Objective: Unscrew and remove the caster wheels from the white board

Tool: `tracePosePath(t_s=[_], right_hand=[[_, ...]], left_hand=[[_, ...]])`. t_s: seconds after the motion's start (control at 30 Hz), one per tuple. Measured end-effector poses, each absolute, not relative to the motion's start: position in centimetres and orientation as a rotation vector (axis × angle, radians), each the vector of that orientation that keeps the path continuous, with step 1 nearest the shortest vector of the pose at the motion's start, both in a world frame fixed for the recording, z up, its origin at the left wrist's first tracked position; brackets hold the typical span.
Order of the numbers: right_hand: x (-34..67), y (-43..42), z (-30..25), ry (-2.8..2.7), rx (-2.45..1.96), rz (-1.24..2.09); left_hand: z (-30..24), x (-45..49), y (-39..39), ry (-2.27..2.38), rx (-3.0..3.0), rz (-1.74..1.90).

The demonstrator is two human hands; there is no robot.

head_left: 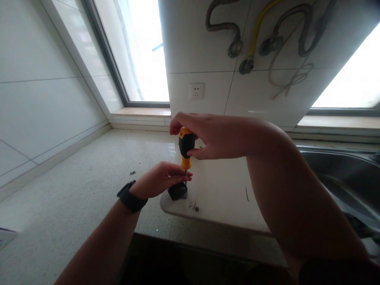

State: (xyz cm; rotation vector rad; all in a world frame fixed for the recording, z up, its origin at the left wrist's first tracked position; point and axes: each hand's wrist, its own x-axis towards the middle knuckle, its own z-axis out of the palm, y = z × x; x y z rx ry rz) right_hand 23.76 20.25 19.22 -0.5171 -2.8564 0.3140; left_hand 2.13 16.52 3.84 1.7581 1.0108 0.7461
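A screwdriver [187, 146] with a black and orange handle stands upright, tip down. My right hand [204, 134] is wrapped over the top of its handle from the right. Lower down, the fingers of my left hand [170, 178] are closed in a pinch at the thin metal shaft. The screwdriver's tip meets a small black part [177, 192] with a metal edge, at the near left corner of a white panel [219, 190]. What exactly lies under the tip is hidden by my left fingers. A black watch [132, 196] is on my left wrist.
The panel lies on a speckled stone countertop [97, 178]. Several small screws [132, 173] lie left of my left hand. At right is a steel sink [341, 174]. A wall socket [196, 91], hoses [227, 27] and a yellow pipe [257, 29] are on the tiled wall.
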Motion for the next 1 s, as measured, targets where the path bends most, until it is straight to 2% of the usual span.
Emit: tracePosePath(t_s=[0.1,0.3,0.43,0.73,1.0], right_hand=[[23.4,20.4,19.0,-2.843,-0.519,0.349],[22.8,20.3,18.8,-2.740,-0.837,0.251],[23.2,20.2,19.0,-2.782,-0.734,0.206],[22.9,20.9,18.7,-2.759,-0.577,0.438],[23.5,21.2,18.8,-2.745,-0.545,0.369]], left_hand=[[3.9,2.4,16.4,1.070,1.781,0.794],[3.1,2.8,16.5,1.244,1.883,0.894],[2.4,2.9,16.6,1.305,1.933,0.915],[2.7,3.4,16.5,1.286,1.823,0.971],[3.6,3.0,16.3,1.155,1.817,0.859]])
